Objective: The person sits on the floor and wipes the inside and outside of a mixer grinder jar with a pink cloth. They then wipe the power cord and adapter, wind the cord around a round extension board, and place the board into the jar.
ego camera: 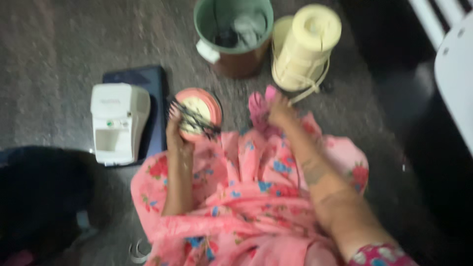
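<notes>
Left hand [175, 133]: I see its fingers curled shut on the rim of the pink bowl [199, 113] — centre frame, dark whisk [194, 119] lying across it.
Right hand [278, 111]: fingers pinched on pink cloth [258, 111], just right of the bowl — the left is nearer it.

view: head, one camera only | position: worn on the person's head, above the lap | facing: steeply down and slightly forward onto the grey floor [59, 44] | range: close, forearms fill the lower frame | top edge: green bucket [231, 29] cut off | sharpness: blurred | shared views: none
</notes>
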Available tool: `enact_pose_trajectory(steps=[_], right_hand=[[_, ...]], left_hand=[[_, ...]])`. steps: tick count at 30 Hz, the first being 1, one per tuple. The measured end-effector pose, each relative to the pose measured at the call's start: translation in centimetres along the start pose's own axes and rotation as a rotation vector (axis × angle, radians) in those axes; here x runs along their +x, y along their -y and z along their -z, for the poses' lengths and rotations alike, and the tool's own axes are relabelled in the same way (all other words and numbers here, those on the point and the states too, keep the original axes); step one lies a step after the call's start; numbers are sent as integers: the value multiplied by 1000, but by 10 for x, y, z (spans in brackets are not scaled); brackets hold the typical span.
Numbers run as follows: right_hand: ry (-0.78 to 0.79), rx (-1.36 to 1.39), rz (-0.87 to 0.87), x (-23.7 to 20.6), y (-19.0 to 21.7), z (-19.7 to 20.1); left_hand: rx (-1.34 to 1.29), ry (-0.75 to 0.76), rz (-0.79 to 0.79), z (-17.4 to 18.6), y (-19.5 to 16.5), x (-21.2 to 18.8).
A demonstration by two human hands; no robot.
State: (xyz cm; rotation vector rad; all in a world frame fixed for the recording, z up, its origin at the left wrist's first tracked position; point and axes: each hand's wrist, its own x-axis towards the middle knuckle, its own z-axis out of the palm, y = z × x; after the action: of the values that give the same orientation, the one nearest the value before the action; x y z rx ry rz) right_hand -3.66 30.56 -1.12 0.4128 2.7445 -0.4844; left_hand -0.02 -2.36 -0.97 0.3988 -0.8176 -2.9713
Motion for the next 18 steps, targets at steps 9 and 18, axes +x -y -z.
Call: enact_pose_trajectory(steps=[9, 18], right_hand=[[-528, 128, 445, 7, 33, 6], [-568, 669, 773, -59, 123, 36]], left_hand=[[164, 66, 32, -24, -10, 19], [282, 121, 47, -43, 2, 44]])
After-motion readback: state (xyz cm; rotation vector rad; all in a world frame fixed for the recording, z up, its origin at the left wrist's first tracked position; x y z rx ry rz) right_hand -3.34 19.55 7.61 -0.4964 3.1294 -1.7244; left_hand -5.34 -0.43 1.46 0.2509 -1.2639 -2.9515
